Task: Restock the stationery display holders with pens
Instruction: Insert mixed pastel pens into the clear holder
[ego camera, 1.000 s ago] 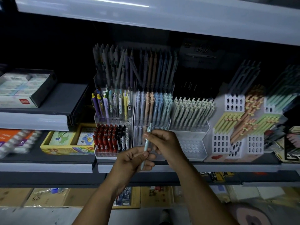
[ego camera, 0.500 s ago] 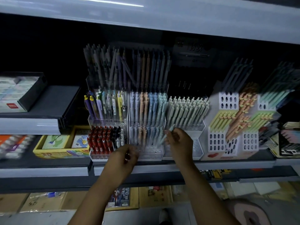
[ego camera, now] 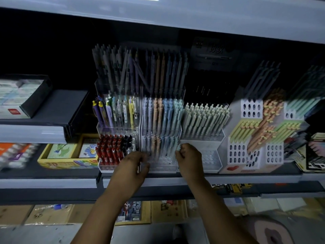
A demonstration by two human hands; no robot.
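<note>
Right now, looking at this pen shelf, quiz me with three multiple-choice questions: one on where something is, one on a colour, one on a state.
1. Where do the red pens stand?
A) bottom tier of the left clear holder
B) a white perforated holder
C) the top shelf

2. What colour is the tray left of them?
A) black
B) yellow
C) blue

3. The front tier of the white stepped holder beside the right hand is:
A) packed with pens
B) covered by a lid
C) empty of pens

Answers:
1 A, they fill its lowest step.
2 B, its rim is bright yellow.
3 C, only bare holes show there.
</note>
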